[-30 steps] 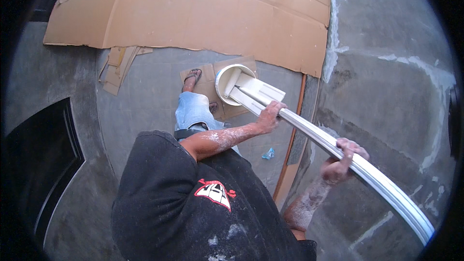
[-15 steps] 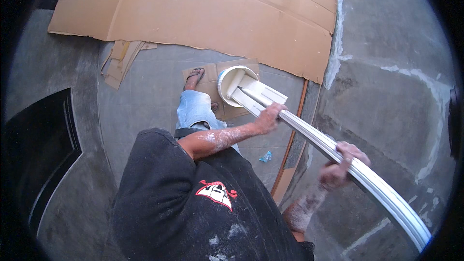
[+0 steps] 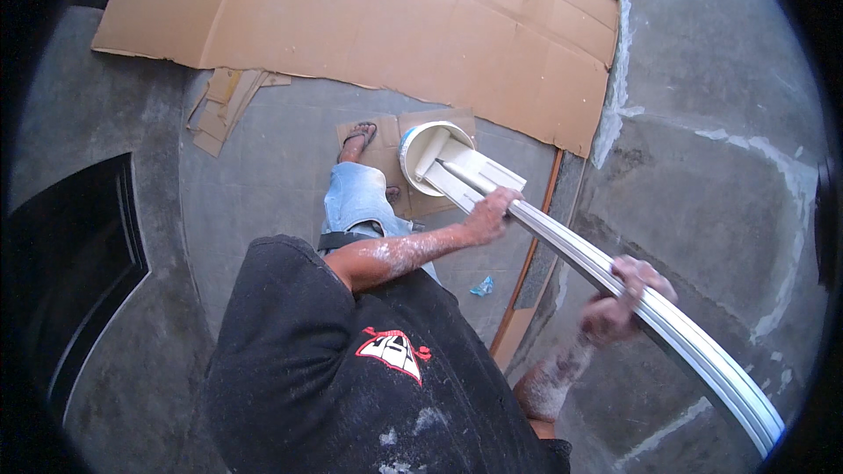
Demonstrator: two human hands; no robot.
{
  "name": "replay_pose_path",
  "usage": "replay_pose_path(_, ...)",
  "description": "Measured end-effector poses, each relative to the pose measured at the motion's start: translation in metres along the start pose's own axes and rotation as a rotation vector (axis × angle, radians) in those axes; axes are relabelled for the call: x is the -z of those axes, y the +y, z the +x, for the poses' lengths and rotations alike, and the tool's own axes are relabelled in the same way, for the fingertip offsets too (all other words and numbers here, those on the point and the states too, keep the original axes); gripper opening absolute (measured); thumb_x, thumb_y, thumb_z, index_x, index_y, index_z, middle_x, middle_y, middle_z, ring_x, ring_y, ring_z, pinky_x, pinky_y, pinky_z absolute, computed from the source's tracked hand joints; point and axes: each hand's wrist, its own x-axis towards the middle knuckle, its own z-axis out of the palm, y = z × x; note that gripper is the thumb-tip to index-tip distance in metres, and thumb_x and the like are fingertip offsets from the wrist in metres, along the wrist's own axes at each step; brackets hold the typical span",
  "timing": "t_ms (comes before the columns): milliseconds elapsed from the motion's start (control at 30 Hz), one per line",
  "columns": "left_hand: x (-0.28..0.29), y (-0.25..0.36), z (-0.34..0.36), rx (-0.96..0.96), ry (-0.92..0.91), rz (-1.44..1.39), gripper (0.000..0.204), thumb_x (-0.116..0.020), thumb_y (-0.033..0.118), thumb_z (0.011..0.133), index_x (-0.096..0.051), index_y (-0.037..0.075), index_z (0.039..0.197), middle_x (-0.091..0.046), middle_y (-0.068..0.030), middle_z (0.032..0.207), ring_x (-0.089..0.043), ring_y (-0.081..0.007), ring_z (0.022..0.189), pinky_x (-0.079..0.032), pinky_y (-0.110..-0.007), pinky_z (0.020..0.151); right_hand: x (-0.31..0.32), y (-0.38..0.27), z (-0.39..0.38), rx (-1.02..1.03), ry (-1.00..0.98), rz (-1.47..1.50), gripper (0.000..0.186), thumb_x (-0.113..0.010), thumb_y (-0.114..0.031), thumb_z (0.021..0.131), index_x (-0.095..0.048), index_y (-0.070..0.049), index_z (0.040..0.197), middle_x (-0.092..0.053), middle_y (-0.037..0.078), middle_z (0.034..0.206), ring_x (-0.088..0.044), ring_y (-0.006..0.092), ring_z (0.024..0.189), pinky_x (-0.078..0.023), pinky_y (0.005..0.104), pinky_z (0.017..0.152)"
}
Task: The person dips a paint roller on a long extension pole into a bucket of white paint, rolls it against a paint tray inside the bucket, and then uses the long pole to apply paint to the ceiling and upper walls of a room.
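My left hand (image 3: 490,216) is closed around a long white ribbed pole (image 3: 571,250), near its lower end. Farther along it, my right hand (image 3: 625,300), dusted with white, grips the same pole. The pole slants down to a white bucket (image 3: 406,158), where a white paint roller (image 3: 430,154) lies inside the rim at its end. A flat white board (image 3: 496,168) leans out of the bucket beside the pole. White smears cover both forearms. How much paint the bucket holds is hidden.
Beneath the bucket lies a cardboard piece (image 3: 379,158). A large cardboard sheet (image 3: 395,26) spans the far side, with cardboard scraps (image 3: 224,110) at left. A blue wrapper (image 3: 481,286) lies on the floor. The grey wall (image 3: 702,193) on the right bears white patches.
The view has shifted slightly, so the bucket and cardboard sit a little differently in it. Both hands keep their hold on the pole, and the roller stays in the bucket.
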Motion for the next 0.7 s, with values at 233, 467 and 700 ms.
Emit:
replay_pose_path(233,0.015,0.074,-0.007,-0.039,-0.076,-0.078,0.04,-0.066,0.003,0.077,-0.051,0.006,0.113,-0.056,-0.0148,0.109,-0.056,-0.0331,0.107,-0.049,-0.04,0.089,0.062,-0.039,0.027,-0.106,-0.096,0.194,0.027,-0.06,-0.028,0.085,-0.047,-0.01,0.1,-0.054,0.005,0.075,-0.059,0.0163,0.074,-0.051,0.0327,0.071)
replay_pose_path(467,0.017,0.023,0.001,0.1,-0.087,0.004,0.041,-0.066,0.001,0.075,-0.052,0.006,0.113,-0.056,-0.0148,0.109,-0.056,-0.0346,0.105,-0.047,-0.041,0.091,0.017,-0.004,0.012,-0.224,-0.385,0.558,0.021,-0.058,-0.029,0.08,-0.05,-0.012,0.09,-0.052,0.005,0.075,-0.054,0.0166,0.077,-0.045,0.0406,0.08)
replay_pose_path(700,0.022,0.07,-0.011,0.026,-0.082,-0.071,0.039,-0.065,0.0,0.076,-0.052,0.005,0.113,-0.056,-0.0163,0.109,-0.056,-0.034,0.107,-0.047,-0.042,0.091,0.047,-0.047,0.03,-0.232,-0.27,0.518,0.019,-0.052,-0.032,0.083,-0.047,-0.014,0.081,-0.051,0.002,0.065,-0.054,0.0147,0.063,-0.048,0.0361,0.071)
